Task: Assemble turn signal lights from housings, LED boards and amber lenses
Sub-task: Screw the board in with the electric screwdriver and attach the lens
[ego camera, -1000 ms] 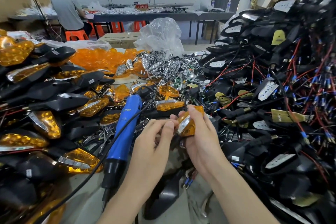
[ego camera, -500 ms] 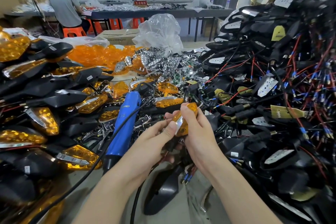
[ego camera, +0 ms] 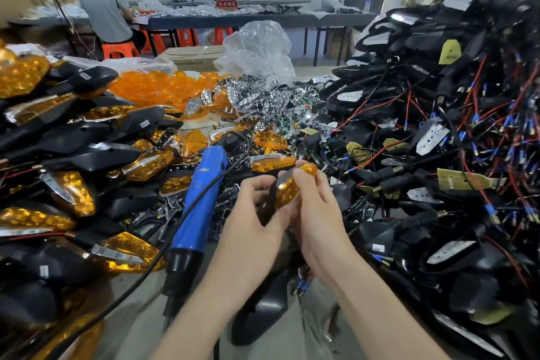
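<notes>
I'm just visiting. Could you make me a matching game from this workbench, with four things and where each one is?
Things:
1. turn signal light
2. blue electric screwdriver
3. clear plastic bag
4. wired black housings

Places:
A. heaped on the right side
B. held between the left hand and the right hand
C. lying on the bench just left of the hands
D. standing at the back, behind the loose parts

Pairs: 1-B, 2-C, 3-D, 4-A

Bench under lights, housings, blue screwdriver

Blue screwdriver lies before clear plastic bag.
</notes>
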Action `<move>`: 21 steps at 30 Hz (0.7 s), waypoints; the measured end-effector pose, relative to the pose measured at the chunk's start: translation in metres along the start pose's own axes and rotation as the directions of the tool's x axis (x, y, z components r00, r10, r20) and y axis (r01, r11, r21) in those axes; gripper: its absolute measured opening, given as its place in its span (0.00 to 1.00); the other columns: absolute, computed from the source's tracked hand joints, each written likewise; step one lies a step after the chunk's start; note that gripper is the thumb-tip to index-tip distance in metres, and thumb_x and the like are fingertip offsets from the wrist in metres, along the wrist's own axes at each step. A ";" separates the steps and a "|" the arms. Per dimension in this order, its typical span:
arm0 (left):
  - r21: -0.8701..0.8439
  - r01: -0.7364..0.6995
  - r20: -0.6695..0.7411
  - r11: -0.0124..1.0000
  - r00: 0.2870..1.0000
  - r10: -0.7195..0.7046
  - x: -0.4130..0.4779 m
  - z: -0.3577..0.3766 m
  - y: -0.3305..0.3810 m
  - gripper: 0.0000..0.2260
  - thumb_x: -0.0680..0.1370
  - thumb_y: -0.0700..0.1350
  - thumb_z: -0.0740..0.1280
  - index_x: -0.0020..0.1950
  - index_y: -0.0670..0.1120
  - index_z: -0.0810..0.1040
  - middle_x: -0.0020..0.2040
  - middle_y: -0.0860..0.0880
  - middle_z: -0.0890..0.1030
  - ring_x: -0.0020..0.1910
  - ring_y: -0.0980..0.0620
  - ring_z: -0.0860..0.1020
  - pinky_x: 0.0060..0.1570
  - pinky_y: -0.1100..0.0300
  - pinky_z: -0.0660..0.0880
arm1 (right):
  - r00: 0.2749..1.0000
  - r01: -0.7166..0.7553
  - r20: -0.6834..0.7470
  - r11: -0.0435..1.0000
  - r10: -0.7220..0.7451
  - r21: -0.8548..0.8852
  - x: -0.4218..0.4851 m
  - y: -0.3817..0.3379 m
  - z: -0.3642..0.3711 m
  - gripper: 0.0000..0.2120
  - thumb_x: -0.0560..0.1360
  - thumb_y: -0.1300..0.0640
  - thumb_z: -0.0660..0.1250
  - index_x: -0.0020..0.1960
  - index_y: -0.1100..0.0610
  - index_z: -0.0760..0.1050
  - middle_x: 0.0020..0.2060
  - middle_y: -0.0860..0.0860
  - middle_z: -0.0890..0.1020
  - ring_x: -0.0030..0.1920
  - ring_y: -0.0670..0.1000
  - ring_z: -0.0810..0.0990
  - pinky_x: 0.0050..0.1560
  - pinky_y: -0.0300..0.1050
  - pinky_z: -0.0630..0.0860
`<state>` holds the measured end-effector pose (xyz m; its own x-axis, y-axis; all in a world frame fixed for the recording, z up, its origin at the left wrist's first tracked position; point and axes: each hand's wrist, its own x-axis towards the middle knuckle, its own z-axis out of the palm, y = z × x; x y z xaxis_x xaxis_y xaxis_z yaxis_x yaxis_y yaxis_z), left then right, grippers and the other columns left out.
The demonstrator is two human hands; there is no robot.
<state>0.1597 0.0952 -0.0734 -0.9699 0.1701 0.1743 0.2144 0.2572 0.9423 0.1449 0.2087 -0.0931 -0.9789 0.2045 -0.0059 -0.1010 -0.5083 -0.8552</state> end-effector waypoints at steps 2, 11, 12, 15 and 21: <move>0.147 -0.160 -0.017 0.976 0.986 0.164 -0.005 0.002 0.002 0.15 0.78 0.45 0.69 0.59 0.63 0.73 0.54 0.64 0.79 0.55 0.68 0.77 0.51 0.71 0.73 | 1.000 -0.008 -0.006 0.998 0.008 0.065 -0.001 0.000 0.000 0.06 0.76 0.48 0.71 0.52 0.46 0.80 0.43 0.48 0.85 0.45 0.49 0.85 0.48 0.46 0.81; 0.505 -0.168 -0.066 0.846 0.970 0.233 -0.008 -0.026 -0.015 0.10 0.83 0.49 0.58 0.61 0.57 0.74 0.55 0.66 0.74 0.58 0.66 0.71 0.54 0.70 0.68 | 0.999 -0.047 0.007 0.948 0.047 0.314 -0.006 -0.018 0.000 0.09 0.72 0.58 0.70 0.35 0.49 0.82 0.35 0.51 0.78 0.32 0.49 0.77 0.32 0.43 0.77; 0.541 -0.170 -0.054 0.824 0.970 0.236 -0.009 -0.026 -0.015 0.11 0.83 0.48 0.57 0.63 0.55 0.74 0.56 0.65 0.73 0.58 0.65 0.70 0.54 0.71 0.67 | 0.998 -0.060 0.017 0.942 0.057 0.329 -0.005 -0.018 -0.001 0.11 0.74 0.56 0.69 0.33 0.49 0.82 0.34 0.50 0.78 0.32 0.48 0.77 0.32 0.43 0.77; 0.638 -0.171 -0.056 0.751 0.962 0.266 -0.010 -0.028 -0.014 0.12 0.82 0.46 0.58 0.64 0.52 0.75 0.58 0.59 0.75 0.58 0.61 0.72 0.54 0.68 0.67 | 0.996 -0.086 0.031 0.928 0.080 0.362 -0.006 -0.022 -0.001 0.14 0.76 0.52 0.68 0.32 0.50 0.81 0.34 0.49 0.78 0.30 0.48 0.76 0.31 0.42 0.76; 0.859 -0.199 0.080 0.471 0.962 0.261 -0.009 -0.040 -0.011 0.12 0.79 0.43 0.67 0.62 0.50 0.78 0.57 0.55 0.78 0.60 0.53 0.74 0.53 0.57 0.77 | 0.996 -0.083 -0.006 0.926 0.091 0.368 -0.007 -0.025 -0.001 0.15 0.79 0.52 0.66 0.34 0.50 0.79 0.33 0.50 0.77 0.29 0.49 0.75 0.28 0.43 0.75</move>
<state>0.1613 0.0522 -0.0742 -0.8679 0.3067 0.3908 0.3935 0.9046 0.1639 0.1542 0.2208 -0.0720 -0.9830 0.1620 -0.0869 -0.0781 -0.7958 -0.6005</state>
